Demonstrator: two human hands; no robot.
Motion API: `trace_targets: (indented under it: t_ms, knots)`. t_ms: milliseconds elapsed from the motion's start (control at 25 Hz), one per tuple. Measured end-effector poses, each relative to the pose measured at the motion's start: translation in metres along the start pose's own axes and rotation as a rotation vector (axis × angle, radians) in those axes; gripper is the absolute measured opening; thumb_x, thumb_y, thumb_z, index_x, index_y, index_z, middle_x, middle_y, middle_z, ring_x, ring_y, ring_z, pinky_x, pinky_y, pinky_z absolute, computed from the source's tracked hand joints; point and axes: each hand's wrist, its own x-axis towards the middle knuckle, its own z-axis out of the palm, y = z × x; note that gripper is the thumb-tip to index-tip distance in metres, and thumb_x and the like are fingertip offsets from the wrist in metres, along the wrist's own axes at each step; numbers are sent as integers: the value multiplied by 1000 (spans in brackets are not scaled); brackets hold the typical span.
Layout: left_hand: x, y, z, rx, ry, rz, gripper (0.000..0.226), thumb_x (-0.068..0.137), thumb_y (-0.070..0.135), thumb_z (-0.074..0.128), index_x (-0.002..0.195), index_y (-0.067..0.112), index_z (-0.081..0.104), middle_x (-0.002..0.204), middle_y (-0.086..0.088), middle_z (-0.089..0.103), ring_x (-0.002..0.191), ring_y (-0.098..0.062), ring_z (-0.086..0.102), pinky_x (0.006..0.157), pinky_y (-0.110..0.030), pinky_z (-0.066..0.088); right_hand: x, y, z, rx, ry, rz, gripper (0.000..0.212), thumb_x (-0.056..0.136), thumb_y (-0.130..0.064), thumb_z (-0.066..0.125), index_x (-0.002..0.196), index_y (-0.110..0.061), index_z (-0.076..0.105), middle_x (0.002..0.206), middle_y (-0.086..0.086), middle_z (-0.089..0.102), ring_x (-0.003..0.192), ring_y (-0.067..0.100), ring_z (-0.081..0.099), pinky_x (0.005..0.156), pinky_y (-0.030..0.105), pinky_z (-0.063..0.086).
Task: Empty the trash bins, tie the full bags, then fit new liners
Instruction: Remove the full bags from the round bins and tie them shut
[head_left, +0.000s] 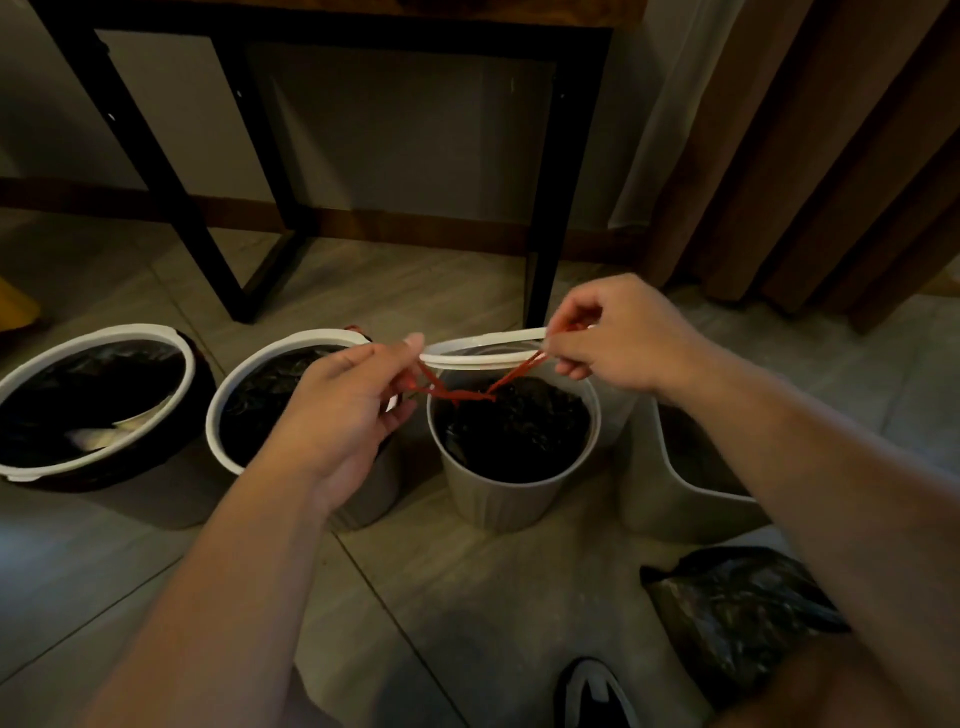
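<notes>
A beige ribbed bin (501, 493) stands on the floor in the middle, with a black bag (511, 431) gathered inside it. Red drawstrings (457, 392) rise from the bag's neck and cross in a knot. My left hand (345, 410) pinches the left string end; my right hand (618, 338) pinches the right end, and the strings run taut between them. A white ring (483, 353) lies tilted behind the strings, over the bin's far side.
Two more bins (98, 410) (291, 410) with white rings and black liners stand to the left; another beige bin (685, 499) stands to the right. A filled black bag (737, 613) lies at lower right. A black table frame (545, 208), curtains (810, 156) and a shoe (592, 696) are nearby.
</notes>
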Motion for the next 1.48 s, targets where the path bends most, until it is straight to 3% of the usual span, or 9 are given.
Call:
trace_targets:
  t_ms: [200,480,600,720,880,1040,1120,1280,1480]
  knots:
    - [4,-9,16,-336,-8,34,27,82,35,76,100,17,69,130,-5,75,122,-17,71,98,-36,51,-6,14,-23,112,77,124,12,90,0,78,92,-11,76,88,11,78,78,18,79,74,33,67]
    - [3,-16,28,-436,-58,183,19,86,17,72,104,12,75,109,-8,77,116,-28,73,93,-36,60,-8,17,-43,-317,-129,58,26,88,-10,81,92,-35,76,97,-12,72,91,6,67,75,23,52]
    - [5,-22,39,-450,-91,174,23,86,16,73,108,13,80,96,-8,75,91,-28,74,90,-38,62,-9,14,-42,-516,-226,63,18,90,-15,79,89,-33,78,90,-14,71,87,4,65,66,21,43]
    - [10,-32,51,-104,-133,220,40,87,10,75,120,33,77,85,-3,70,72,-18,65,79,-34,57,-9,6,-39,-467,-220,54,16,94,-14,74,87,-28,77,82,-6,76,80,9,72,67,25,54]
    - [24,-38,64,452,-329,293,65,91,0,77,143,34,59,97,-3,72,88,-21,67,87,-32,54,-16,-11,-29,-148,-195,-28,13,98,-10,70,97,-23,73,79,-1,79,74,11,79,69,30,65]
    - [32,-32,72,735,-377,376,13,106,30,61,103,34,73,79,21,72,74,2,65,72,-24,51,-21,-22,-20,67,-239,-201,14,91,-9,78,95,-23,80,89,-3,81,85,14,79,77,31,65]
    - [35,-31,71,675,-304,261,29,109,34,53,87,25,71,64,18,60,62,-2,52,70,-32,45,-17,-19,-14,178,-182,-220,17,92,-8,78,98,-23,79,93,0,80,90,15,79,79,32,65]
    - [36,-23,60,488,-209,120,68,80,53,59,101,-11,68,76,-7,58,69,-15,52,65,-28,43,-6,-3,4,-82,-69,-211,27,92,-19,77,102,-43,73,102,-16,73,100,3,69,94,36,60]
    - [40,-20,51,474,-196,124,48,95,36,57,90,-12,65,72,-10,54,67,-18,47,64,-31,40,-2,8,21,-67,-83,-243,18,88,-28,83,98,-41,76,94,-20,74,93,-8,68,86,24,58]
